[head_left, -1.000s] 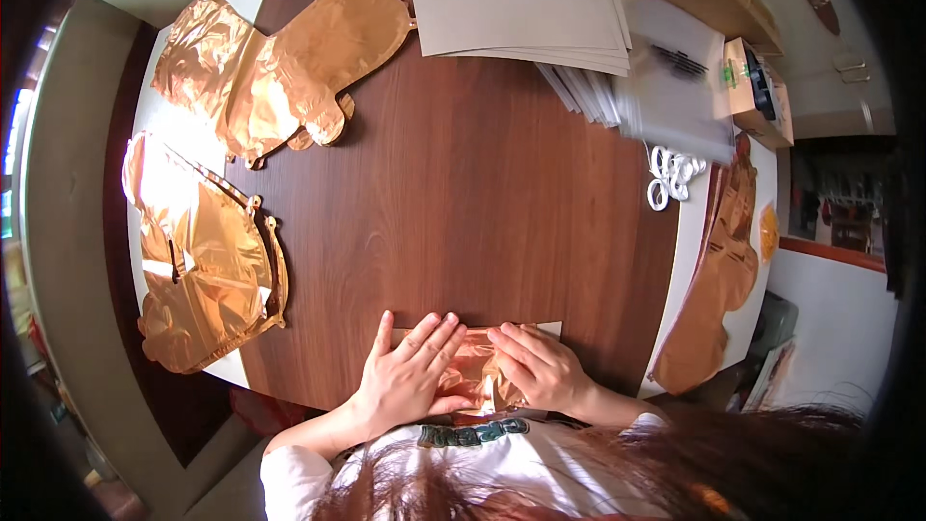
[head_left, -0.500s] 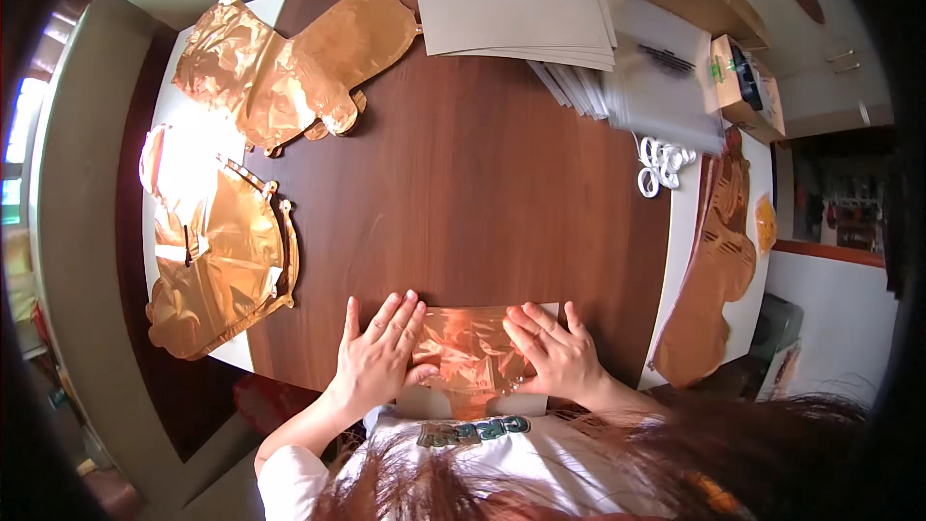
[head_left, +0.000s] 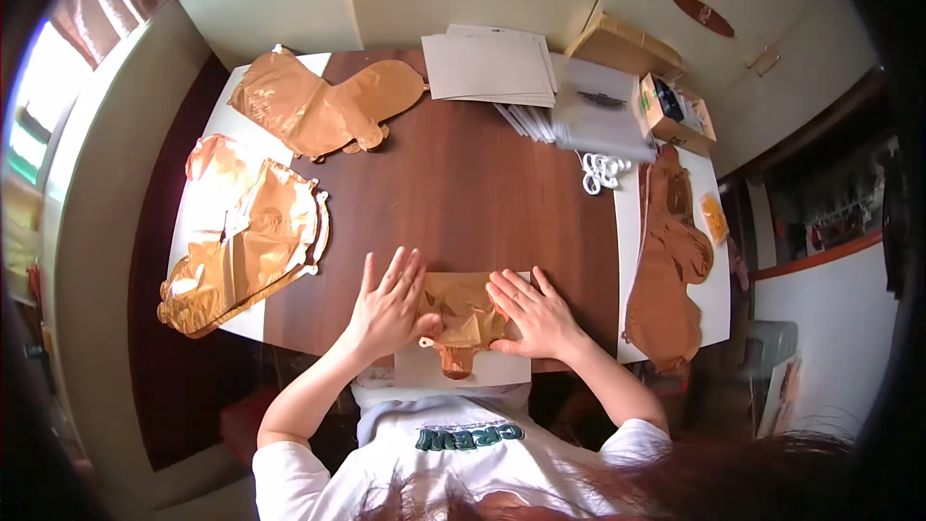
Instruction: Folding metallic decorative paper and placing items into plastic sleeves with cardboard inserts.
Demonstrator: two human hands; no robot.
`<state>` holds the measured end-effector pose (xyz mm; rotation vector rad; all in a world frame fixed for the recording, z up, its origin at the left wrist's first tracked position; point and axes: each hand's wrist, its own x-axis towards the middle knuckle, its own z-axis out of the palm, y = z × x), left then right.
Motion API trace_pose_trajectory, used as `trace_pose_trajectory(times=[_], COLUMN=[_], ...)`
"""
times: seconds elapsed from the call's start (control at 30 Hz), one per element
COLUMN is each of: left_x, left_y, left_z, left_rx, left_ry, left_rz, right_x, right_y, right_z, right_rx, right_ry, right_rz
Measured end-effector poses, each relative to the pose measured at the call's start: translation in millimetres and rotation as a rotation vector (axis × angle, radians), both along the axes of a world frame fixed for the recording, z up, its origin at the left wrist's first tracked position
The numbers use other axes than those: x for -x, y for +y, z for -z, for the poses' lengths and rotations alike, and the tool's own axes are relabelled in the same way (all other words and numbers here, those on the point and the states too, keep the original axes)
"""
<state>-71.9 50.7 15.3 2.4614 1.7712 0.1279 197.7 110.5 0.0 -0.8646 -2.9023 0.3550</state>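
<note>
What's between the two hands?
In the head view, a crinkled gold foil balloon lies between the left hand and right hand, on a white sheet.

foil piece (head_left: 465, 309) | copper-gold, creased | lying flattish | on white sheet (head_left: 505, 372)

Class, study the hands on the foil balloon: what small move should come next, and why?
Perhaps fold in the narrow tab of the foil balloon: it juts toward the person over the white card, while the left hand and right hand rest along the balloon's sides.
</note>
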Motion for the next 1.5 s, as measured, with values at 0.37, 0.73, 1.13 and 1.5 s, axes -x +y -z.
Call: trace_pose_trajectory(times=[0.37,0.73,1.13,1.5], left_x=[-31,-35,-35,-33], left_y=[57,55,55,58], left_z=[28,25,24,26], left_rx=[-0.093,-0.097,-0.086,-0.007], left_ry=[-0.055,-0.041,-0.026,-0.046], left_rz=[0.517,0.489,0.488,0.509], right_x=[2,20,36,50], right_y=[-3,-28,-61,-52], right_z=[2,17,-5,6], right_rx=[-0.045,-0.177,-0.156,-0.137], right_ry=[-0.094,0.099,0.314,0.418], right_rz=[-0.02,0.171,0.079,0.195])
